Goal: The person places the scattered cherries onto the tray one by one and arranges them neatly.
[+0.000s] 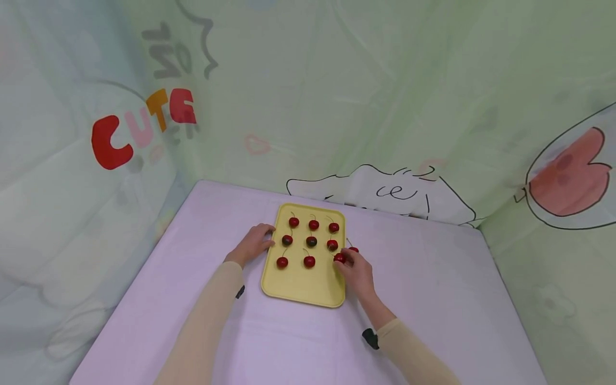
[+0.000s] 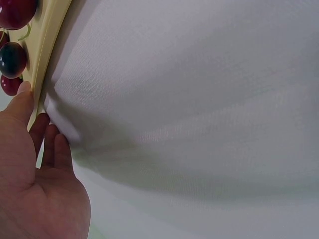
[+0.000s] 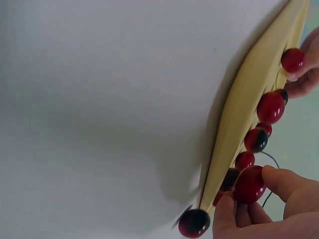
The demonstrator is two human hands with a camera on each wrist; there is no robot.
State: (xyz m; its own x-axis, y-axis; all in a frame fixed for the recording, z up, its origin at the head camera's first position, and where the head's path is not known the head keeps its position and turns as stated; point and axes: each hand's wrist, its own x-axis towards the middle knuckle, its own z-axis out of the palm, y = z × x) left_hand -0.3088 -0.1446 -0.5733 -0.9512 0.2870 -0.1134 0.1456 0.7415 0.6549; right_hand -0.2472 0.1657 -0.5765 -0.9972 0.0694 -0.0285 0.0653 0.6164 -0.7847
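My right hand (image 1: 358, 271) pinches a red cherry (image 3: 249, 184) between thumb and fingers, over the right side of the yellow tray (image 1: 303, 286). In the right wrist view the held cherry shows a thin curved stem. My left hand (image 1: 252, 243) grips the tray's left rim; the left wrist view shows its thumb (image 2: 22, 104) at the rim and the other fingers along the outer side. Several stemmed cherries lie in rows on the tray, among them a dark one (image 1: 311, 241) in the middle. Another cherry (image 3: 194, 222) sits off the tray, just beyond its right edge.
A pale lilac cloth (image 1: 423, 299) covers the table around the tray. Printed fabric walls (image 1: 385, 107) rise behind the table and at both sides. Dark wrist bands (image 1: 370, 338) show at the sleeves.
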